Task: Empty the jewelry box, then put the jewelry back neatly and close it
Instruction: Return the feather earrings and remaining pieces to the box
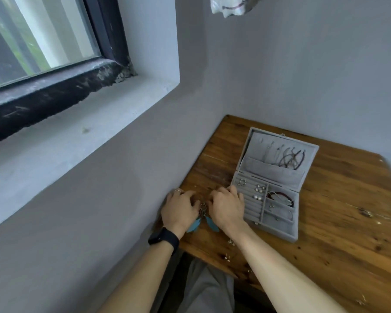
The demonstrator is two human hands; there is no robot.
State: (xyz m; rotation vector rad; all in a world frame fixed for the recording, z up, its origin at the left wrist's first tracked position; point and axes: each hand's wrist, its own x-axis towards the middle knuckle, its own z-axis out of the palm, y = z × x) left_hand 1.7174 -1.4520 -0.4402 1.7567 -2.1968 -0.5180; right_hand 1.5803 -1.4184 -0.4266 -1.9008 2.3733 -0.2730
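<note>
1. The fingertips of the left hand (pixel 180 210) and right hand (pixel 227 207) curl out of sight, so any grip cannot be told.
2. The blue feather earrings (pixel 203 219) are partly covered by both hands.
3. Tiny metal pieces (pixel 227 257) on the table (pixel 348 222) are too small to identify.
4. A cloth (pixel 233 6) is cut off by the top edge.

Grey jewelry box (pixel 280 234) stood open on the desk (pixel 348 211).
Cords (pixel 290 159) hung in its lid; a red bracelet (pixel 280 197) and pearl earrings (pixel 259 189) lay inside; blue feather earrings (pixel 210 221) lay just left.

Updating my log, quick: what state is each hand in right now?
Left hand: fingers curled beside feather earrings; hold cannot be told.
Right hand: likewise, cannot be told.
</note>
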